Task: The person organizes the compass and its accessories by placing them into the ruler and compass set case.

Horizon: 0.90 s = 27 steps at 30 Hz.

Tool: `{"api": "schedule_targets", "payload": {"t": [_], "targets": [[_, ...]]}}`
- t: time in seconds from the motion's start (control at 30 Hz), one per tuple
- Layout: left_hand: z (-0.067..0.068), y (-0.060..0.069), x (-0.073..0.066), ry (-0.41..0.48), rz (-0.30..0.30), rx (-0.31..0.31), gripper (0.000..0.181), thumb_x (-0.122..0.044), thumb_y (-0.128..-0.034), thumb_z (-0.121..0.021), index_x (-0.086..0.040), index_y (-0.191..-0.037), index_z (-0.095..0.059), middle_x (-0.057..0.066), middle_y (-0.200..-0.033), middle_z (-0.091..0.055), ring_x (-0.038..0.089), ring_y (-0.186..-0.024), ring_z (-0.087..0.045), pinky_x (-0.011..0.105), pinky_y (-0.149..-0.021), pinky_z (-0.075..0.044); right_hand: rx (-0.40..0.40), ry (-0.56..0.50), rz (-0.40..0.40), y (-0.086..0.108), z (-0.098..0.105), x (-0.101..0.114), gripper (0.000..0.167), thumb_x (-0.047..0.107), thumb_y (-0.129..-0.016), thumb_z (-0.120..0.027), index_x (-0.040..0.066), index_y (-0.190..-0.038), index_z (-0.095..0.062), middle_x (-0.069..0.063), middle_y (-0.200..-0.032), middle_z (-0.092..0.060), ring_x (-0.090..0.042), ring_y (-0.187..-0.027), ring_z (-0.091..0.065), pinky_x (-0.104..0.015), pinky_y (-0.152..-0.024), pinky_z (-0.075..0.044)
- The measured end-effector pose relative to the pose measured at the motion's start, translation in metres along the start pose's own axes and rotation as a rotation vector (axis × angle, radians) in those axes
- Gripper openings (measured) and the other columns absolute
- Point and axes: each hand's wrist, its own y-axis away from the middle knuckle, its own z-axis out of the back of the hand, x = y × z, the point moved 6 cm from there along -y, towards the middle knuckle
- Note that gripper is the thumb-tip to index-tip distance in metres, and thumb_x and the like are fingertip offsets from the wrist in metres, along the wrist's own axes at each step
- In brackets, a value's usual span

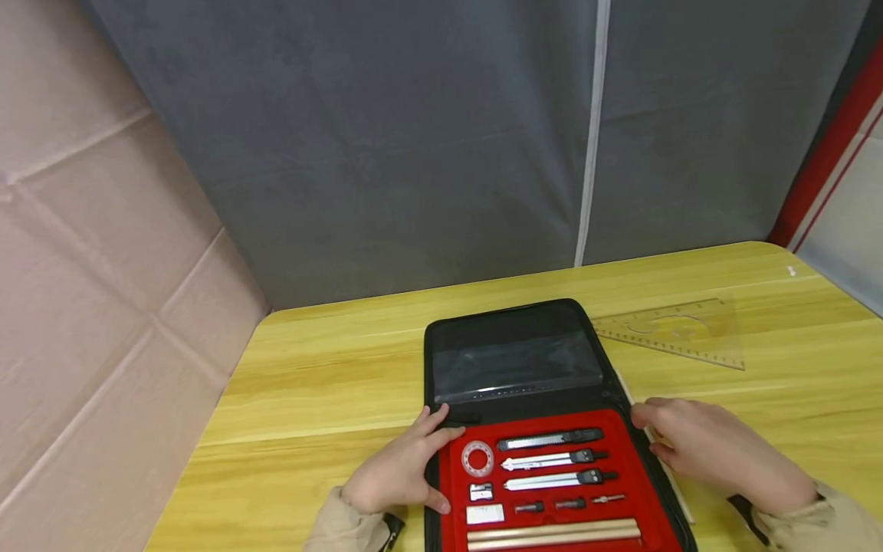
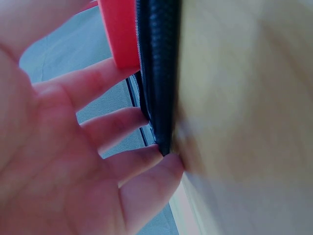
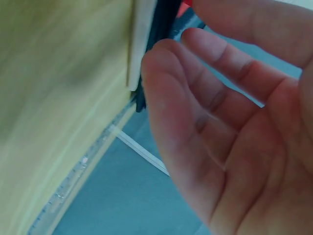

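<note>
Plainly, the open case (image 1: 538,405) is black; its tray (image 1: 629,464), red.

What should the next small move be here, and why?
Probably the right hand should draw the pale strip away from the open case: it lies along the case's right edge, close to that hand, while the left hand rests on the opposite edge.

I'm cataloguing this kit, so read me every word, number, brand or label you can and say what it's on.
No text is readable.
Transparent set square: edge markings, any numbers too small to read.
Clear pocket: a row of tiny marks, too small to read.
Pale ring: small marks, too blurred to make out.
</note>
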Motion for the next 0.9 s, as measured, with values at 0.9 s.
{"api": "schedule_targets", "payload": {"t": [0.9], "targets": [[-0.002, -0.001, 0.002, 0.014, 0.017, 0.0, 0.079, -0.025, -0.0608, -0.083, -0.023, -0.131, -0.048, 0.004, -0.149, -0.02, 0.032, -0.136, -0.012, 0.033, -0.077, -0.052, 0.03, -0.122, -0.171, -0.003, -0.013, -0.015, 0.024, -0.001, -0.069, -0.063, 0.009, -0.08, -0.044, 0.0, -0.062, -0.04, -0.014, -0.057, -0.038, -0.029, -0.049, -0.031]]}}
